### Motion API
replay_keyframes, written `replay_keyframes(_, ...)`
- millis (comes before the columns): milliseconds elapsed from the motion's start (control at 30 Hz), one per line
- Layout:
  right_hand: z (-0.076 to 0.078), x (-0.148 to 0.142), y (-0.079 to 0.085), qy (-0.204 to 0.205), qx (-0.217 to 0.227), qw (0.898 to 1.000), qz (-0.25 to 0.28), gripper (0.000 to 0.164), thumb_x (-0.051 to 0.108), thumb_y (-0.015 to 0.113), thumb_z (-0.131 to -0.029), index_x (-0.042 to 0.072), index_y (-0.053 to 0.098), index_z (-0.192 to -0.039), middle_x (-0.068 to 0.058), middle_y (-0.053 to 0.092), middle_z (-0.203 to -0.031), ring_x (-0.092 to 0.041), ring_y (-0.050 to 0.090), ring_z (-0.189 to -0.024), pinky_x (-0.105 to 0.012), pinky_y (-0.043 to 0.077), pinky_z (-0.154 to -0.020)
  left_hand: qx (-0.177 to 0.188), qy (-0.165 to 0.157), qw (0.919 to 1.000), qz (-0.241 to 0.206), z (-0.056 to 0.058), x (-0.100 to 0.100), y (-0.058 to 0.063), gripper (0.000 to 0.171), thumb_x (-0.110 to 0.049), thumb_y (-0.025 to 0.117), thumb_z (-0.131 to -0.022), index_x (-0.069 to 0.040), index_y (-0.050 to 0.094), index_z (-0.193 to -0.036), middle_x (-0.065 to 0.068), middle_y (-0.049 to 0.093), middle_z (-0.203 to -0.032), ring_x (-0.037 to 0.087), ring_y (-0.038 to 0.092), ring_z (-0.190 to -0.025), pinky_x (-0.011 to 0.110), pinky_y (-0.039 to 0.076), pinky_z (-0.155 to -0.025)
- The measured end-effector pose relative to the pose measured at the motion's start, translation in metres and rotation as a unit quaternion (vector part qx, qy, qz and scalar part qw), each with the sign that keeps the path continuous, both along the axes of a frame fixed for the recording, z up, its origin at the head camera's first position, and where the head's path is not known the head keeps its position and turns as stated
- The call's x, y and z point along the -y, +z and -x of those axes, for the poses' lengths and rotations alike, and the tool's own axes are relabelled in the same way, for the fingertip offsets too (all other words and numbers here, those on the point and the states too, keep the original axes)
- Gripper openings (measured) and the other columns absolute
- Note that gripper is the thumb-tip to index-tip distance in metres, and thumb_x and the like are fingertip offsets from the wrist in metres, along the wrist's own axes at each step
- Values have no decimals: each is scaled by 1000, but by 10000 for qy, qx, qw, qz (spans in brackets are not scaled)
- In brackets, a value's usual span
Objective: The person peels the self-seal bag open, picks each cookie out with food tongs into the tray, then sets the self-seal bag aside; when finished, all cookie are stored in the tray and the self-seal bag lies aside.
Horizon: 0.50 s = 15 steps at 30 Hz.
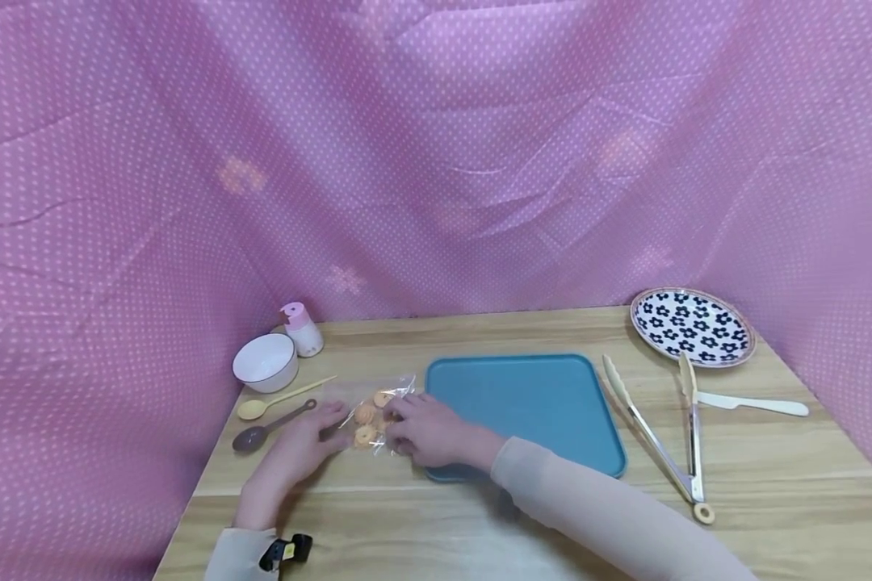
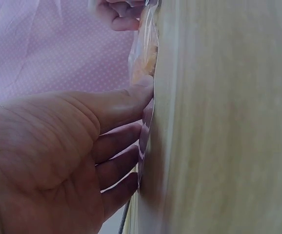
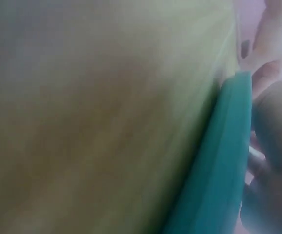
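While a clear bag (image 1: 345,393) of round cookies (image 1: 365,436) is laid on the wooden counter (image 1: 363,524), just left of a blue tray (image 1: 516,411), its left side is touched by the left hand (image 1: 301,440), whose fingers are held fairly straight, with the thumb rested on the plastic. The bag's right side is partly covered by the right hand (image 1: 432,429), its fingers bent beside the cookies; whether the plastic is pinched there cannot be told. Left of the bag, a yellow spoon (image 1: 253,409) and a brown spoon (image 1: 250,439) are placed near a white bowl (image 1: 279,379). Right of the tray, spread tongs (image 1: 695,452) are laid near a white knife (image 1: 770,405) and a flower-patterned plate (image 1: 690,323).
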State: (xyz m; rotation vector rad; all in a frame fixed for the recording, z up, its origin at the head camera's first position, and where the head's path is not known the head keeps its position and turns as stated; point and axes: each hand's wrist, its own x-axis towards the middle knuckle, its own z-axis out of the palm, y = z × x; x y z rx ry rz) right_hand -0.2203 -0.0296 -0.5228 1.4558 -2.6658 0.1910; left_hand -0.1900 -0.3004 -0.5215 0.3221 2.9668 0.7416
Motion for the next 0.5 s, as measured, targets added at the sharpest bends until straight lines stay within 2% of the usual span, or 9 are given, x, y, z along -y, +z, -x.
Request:
replay_keyframes(167,-4,-1,-5,-125,-175,9991,373,7,26,69,-92,33,69,-94,6,61,-135,-14,57,-127,-34,48,-109,142,66,9999,-28,-1,-1,0,59,-38,72,-93,-13,57,-144,12,48,-157,41,38,-150,61,28,-125)
replay_keyframes(333,-2,-6,-8,-126,-309,9968,720,5,24,69,-91,28,69,-93,11,63,-106,-9,61,-103,-30,52,-97,171,167,9997,-53,-1,-1,3,58,-37,71,-94,-13,56,-144,13,49,-157,42,38,-149,63,28,-124)
replay_keyframes(400,0,-10,-7,-97,-270,9955,907,6,21,71,-90,27,68,-91,11,61,-97,-9,61,-95,-29,53,-93,131,158,9998,-48,-1,0,4,58,-36,71,-93,-12,56,-144,13,50,-156,43,39,-149,63,29,-123)
replay_keyframes(500,0,-19,-6,-122,-17,9927,1201,8,18,73,-88,25,69,-89,11,63,-95,-9,63,-96,-29,54,-96,97,136,9998,-54,-1,0,4,58,-35,72,-93,-13,57,-144,13,50,-156,43,40,-148,62,30,-123)
